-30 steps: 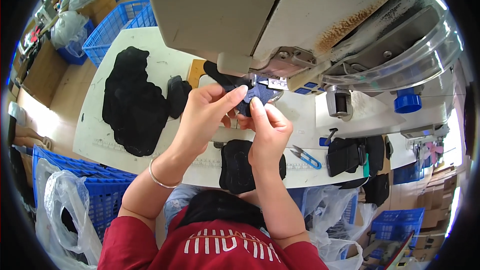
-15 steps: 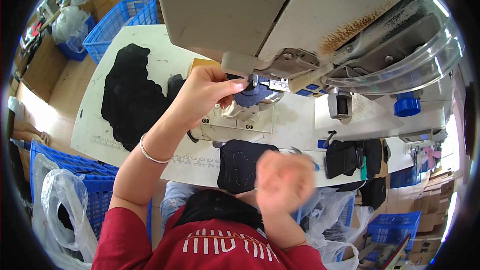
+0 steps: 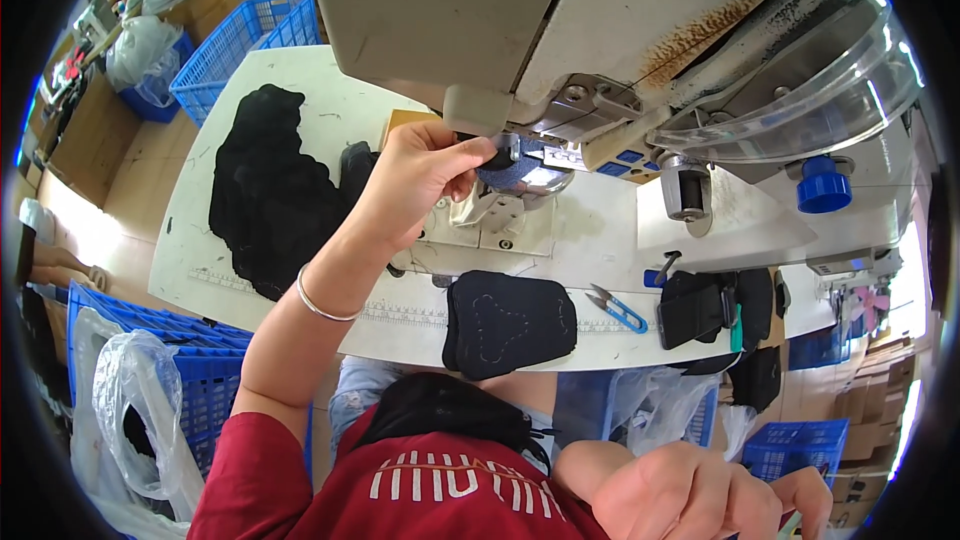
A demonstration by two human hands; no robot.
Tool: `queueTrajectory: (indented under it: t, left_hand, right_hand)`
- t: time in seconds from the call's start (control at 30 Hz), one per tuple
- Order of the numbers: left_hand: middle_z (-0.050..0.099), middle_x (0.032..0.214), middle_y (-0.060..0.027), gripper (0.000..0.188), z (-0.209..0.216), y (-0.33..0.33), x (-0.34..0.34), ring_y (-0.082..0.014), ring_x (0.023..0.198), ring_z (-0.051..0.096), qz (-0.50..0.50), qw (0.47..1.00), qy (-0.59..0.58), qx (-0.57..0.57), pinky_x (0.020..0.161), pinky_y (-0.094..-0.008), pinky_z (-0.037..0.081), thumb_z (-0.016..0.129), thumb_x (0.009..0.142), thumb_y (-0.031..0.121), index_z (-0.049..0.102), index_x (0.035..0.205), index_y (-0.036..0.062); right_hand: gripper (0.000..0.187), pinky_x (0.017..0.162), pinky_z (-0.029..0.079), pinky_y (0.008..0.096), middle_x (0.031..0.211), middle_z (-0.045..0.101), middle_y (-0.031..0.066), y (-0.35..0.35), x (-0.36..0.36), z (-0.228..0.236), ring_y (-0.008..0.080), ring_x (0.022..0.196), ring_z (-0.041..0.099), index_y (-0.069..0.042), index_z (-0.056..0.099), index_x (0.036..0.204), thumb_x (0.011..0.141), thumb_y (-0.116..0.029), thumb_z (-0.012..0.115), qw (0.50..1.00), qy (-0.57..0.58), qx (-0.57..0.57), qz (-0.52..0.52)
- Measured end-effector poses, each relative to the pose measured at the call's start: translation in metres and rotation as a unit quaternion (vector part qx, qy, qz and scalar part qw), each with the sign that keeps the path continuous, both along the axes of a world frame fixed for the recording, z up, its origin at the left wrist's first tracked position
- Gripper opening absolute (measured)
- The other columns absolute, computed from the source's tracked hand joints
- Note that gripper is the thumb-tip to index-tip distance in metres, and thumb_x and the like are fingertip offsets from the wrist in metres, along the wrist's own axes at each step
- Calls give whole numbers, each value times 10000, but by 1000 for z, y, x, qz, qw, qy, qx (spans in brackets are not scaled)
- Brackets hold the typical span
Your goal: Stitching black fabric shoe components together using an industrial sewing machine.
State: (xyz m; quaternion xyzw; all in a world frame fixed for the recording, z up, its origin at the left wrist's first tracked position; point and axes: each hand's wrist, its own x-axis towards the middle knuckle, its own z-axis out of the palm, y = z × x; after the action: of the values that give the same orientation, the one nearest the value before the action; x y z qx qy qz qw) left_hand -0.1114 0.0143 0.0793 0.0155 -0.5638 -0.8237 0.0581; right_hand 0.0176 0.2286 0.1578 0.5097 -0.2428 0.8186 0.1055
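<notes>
My left hand (image 3: 415, 175) is at the sewing machine's (image 3: 500, 125) stitching point, thumb and fingers pinched on the edge of a small dark fabric piece. A blue textured part (image 3: 510, 176) lies under the presser foot beside my fingertips; where fabric ends and machine begins is hard to see. My right hand (image 3: 690, 495) is off the table at the lower right, fingers bent and apart, their tips partly cut off by the frame's edge. Nothing shows in it. Near the table's front edge lies a stack of black fabric pieces (image 3: 512, 325) with a light stitched outline.
Blue-handled thread snips (image 3: 620, 310) lie right of the stack, by a ruler strip (image 3: 405, 314). Further right are a black flat object (image 3: 690, 316) and dark pieces. A black fabric heap (image 3: 268, 190) covers the left tabletop. Blue crates (image 3: 215, 390) with plastic bags flank my lap.
My right hand has moved from above the table's front edge down to the lower right, uncovering the black stack and the snips. My left hand stays at the machine.
</notes>
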Motion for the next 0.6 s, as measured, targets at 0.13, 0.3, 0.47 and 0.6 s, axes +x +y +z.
queueTrajectory:
  t: [0.13, 0.3, 0.47, 0.6]
  left_hand:
    - [564, 614, -32, 141, -6, 3, 1, -78, 532, 486, 23, 999, -13, 23, 502, -217, 349, 675, 844, 81, 640, 763, -30]
    - [556, 589, -38, 177, -10, 7, 2, -86, 509, 483, 50, 998, -12, 31, 497, -215, 352, 699, 829, 93, 606, 714, -3]
    - [555, 590, -42, 209, -12, 9, 2, -87, 504, 480, 54, 998, 0, 34, 488, -216, 353, 699, 831, 95, 577, 687, 4]
    - [547, 588, -39, 208, -7, 11, 5, -85, 501, 469, 58, 998, -3, 34, 486, -216, 352, 700, 830, 93, 576, 691, 0]
  right_hand:
    - [222, 493, 428, 269, 790, 605, 10, -1, 2, 1, 131, 463, 497, -145, 422, 1147, 993, -305, 422, 998, -65, -3, -1]
    - [338, 532, 453, 240, 910, 689, 18, 0, -2, 0, 130, 518, 543, -161, 421, 1301, 987, -276, 472, 998, -27, 38, 49]
    - [234, 533, 449, 232, 843, 689, 13, 8, -8, -9, 118, 527, 545, -173, 491, 1188, 991, -295, 460, 997, -34, 42, 53]
    - [237, 526, 452, 236, 798, 686, 27, 15, -14, -21, 119, 528, 550, -170, 510, 1160, 981, -322, 478, 994, -62, 70, 63]
